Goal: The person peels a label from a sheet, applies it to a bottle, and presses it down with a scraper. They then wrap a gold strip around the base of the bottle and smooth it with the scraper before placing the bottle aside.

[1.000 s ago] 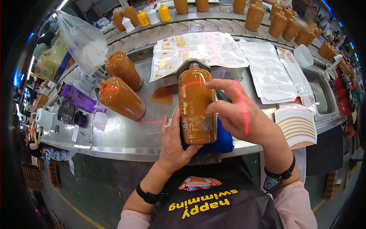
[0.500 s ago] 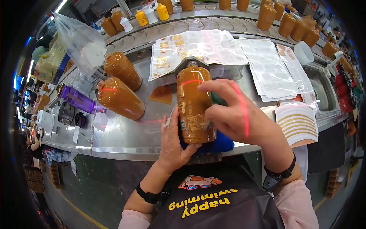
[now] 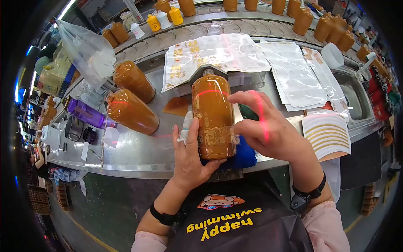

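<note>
A glossy brown bottle (image 3: 212, 111) stands tilted towards me, its neck against a dark angled rest (image 3: 202, 70). Raised gold lettering and clear film run round its lower part, and the film's edge sticks out crumpled on the right. My left hand (image 3: 189, 161) cups the bottle's lower left side and base, one finger wrapped in white. Beside the bottle's right side is my right hand (image 3: 270, 128), index finger and thumb curled near the film edge. Between them shows a dark green piece (image 3: 248, 111), seemingly held in the palm; its full shape is hidden. Under the bottle lies a blue cloth (image 3: 245, 158).
Two brown bottles (image 3: 133, 111) lean on the left, near a purple flask (image 3: 85, 112). Printed decal sheets (image 3: 210, 54) lie behind, with white sheets (image 3: 294, 75) and gold-striped strips (image 3: 326, 134) at right. A sink (image 3: 359, 94) and a bottle-laden conveyor (image 3: 235, 21) stand beyond.
The bottle has turned, so the gold print on its left side has gone from view. My right hand has shifted slightly right, the green piece with it. The white-wrapped finger now shows more.
</note>
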The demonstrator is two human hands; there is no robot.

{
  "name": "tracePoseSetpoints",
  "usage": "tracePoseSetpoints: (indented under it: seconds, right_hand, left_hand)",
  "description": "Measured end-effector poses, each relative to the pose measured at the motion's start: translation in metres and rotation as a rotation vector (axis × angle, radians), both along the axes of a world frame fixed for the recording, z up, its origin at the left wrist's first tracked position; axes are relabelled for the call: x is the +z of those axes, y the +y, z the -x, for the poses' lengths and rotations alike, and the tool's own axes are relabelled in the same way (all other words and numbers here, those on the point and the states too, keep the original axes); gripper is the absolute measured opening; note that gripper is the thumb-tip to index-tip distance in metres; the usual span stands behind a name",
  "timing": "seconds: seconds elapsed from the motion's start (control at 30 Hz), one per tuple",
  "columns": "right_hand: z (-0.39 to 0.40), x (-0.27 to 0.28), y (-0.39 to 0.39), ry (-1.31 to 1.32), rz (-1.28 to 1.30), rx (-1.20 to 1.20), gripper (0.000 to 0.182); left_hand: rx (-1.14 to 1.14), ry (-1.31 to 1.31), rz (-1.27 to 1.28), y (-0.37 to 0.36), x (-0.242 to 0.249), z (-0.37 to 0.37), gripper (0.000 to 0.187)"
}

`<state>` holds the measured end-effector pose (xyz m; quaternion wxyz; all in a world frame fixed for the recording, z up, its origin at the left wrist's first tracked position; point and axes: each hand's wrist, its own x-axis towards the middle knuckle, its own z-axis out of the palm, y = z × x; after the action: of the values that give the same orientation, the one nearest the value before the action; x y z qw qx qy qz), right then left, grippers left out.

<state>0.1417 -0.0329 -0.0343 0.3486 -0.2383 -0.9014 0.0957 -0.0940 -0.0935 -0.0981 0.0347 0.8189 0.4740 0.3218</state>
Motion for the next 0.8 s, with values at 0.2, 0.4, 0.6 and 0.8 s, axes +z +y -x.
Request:
tracePoseSetpoints:
  seconds: [0.2,0.4,0.6,0.8]
  right_hand:
    - [-0.017,-0.016,-0.005,0.022,0.042,-0.154,0.018]
    - [0.002,-0.034,-0.016,0.264,0.512,-0.135,0.02]
    - [0.008,-0.033,-0.018,0.332,0.634,-0.128,0.02]
    - [0.008,-0.04,-0.018,0.285,0.647,-0.167,0.016]
  left_hand:
    - [-0.032,-0.117,0.019,0.001,-0.009,0.0,0.102]
    - [-0.034,-0.173,0.05,0.001,-0.01,-0.001,0.102]
    - [-0.022,-0.139,0.013,0.002,-0.01,-0.001,0.101]
    - [-0.029,-0.15,0.007,0.002,-0.01,-0.002,0.1]
